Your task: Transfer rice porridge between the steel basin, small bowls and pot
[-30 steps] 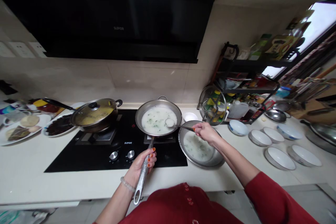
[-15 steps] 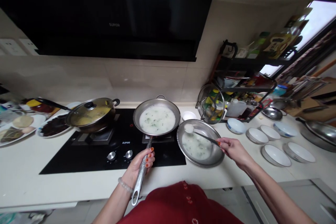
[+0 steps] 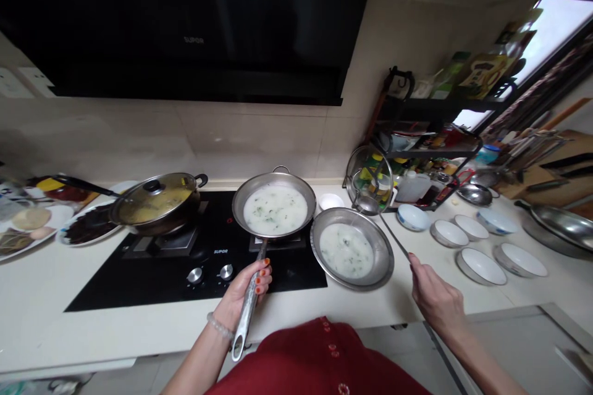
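Observation:
My left hand (image 3: 254,284) is closed round the metal handle of a wok (image 3: 274,207) on the right burner, which holds white soup with green bits. My right hand (image 3: 435,291) grips the long handle of a ladle (image 3: 368,204), whose bowl hangs over the far right rim of a steel basin (image 3: 382,259). That basin stands on the counter right of the stove, with similar white soup in it. Behind it, a glass lid (image 3: 359,176) leans upright against the rack, and a small white bowl (image 3: 330,202) sits between wok and lid.
A lidded pan (image 3: 157,203) of yellow food stands on the left burner, beside plates with dark food (image 3: 90,223). Several bowls (image 3: 482,265) are on the right counter, below a spice rack (image 3: 430,153). A range hood (image 3: 185,24) hangs above.
The ladle has moved out of the basin's soup towards its far right rim. My right hand has shifted right and down, while my left hand keeps its hold on the wok handle.

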Motion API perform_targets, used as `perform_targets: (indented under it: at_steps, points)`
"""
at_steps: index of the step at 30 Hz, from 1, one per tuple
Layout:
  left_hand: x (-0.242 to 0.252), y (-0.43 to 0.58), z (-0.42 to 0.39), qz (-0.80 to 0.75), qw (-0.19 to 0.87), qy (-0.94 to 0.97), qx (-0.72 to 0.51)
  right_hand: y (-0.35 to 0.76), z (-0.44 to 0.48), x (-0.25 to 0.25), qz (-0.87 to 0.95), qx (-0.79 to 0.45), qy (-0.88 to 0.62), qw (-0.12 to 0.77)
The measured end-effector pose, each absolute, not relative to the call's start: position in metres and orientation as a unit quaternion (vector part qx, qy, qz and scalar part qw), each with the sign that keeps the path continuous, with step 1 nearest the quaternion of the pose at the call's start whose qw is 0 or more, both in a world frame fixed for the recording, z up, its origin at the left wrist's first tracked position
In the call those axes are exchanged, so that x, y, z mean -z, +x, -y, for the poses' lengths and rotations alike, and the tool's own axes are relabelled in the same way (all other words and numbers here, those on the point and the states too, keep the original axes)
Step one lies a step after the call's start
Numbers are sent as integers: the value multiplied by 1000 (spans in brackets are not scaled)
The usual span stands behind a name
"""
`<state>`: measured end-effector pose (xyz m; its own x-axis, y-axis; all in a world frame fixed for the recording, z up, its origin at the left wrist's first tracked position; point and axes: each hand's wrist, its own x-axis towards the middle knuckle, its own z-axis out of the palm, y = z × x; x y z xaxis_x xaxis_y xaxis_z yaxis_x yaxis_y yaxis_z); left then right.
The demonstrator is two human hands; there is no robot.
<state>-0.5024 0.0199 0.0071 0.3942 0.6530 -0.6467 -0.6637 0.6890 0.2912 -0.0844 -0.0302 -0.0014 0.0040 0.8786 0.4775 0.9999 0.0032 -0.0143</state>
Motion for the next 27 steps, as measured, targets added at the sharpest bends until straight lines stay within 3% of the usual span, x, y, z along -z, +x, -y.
perform_targets:
  at_steps: [3, 8, 12, 16, 23, 27]
  points:
    - [-7, -502, -20, -382, 839, -5, -388, -92, 24, 4, 624, 45, -728, 283]
    - [-4, -503, -20, -375, 839, 3, -393, -117, 2, 1, 405, -302, -746, 434]
    - [1, -505, -21, -378, 849, 20, -369, -144, -20, -24, 406, -388, -686, 463]
    - [1, -504, -21, -371, 846, 15, -382, -181, -50, -49, 585, -310, -649, 375]
    - [3, -505, -21, -355, 853, 0, -382, -248, -93, -62, 760, -117, -631, 105]
    - [9, -508, -23, -344, 865, 8, -366, -263, -108, -55, 738, -167, -643, 117]
